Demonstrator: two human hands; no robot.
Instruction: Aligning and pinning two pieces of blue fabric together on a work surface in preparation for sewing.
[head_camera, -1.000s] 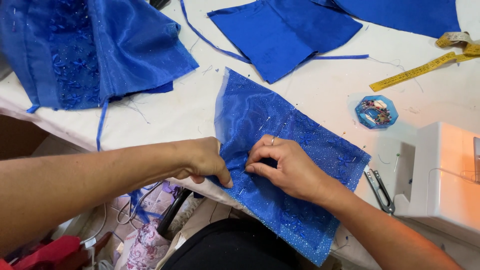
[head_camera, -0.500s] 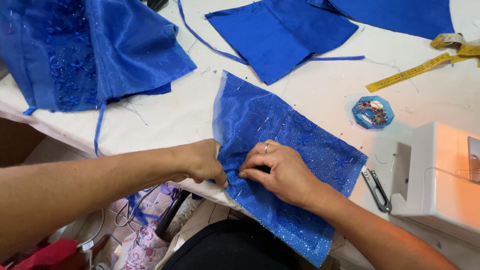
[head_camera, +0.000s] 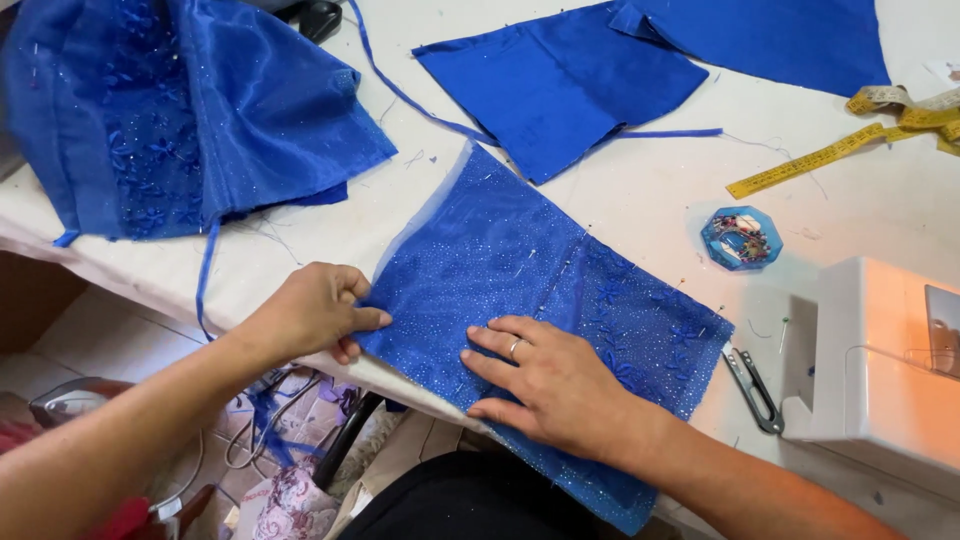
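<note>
White desk (head_camera: 640, 200) here, pretty cluttered with sewing stuff. Right at the near edge there's a sparkly blue fabric panel (head_camera: 520, 270) lying flat, its near end hanging off the desk. The left hand (head_camera: 315, 310) pinches the panel's left edge between thumb and fingers. The right hand (head_camera: 560, 385) lies on top of the panel, fingers spread flat and pressing it down, with a ring on one finger. Far left is a bunched blue garment (head_camera: 180, 110), and plain blue fabric pieces (head_camera: 570, 85) sit at the far side. To the right there's a yellow tape measure (head_camera: 840, 150), a little blue pin box (head_camera: 741, 238), small snips (head_camera: 755, 385) and a white sewing machine (head_camera: 885, 360).
</note>
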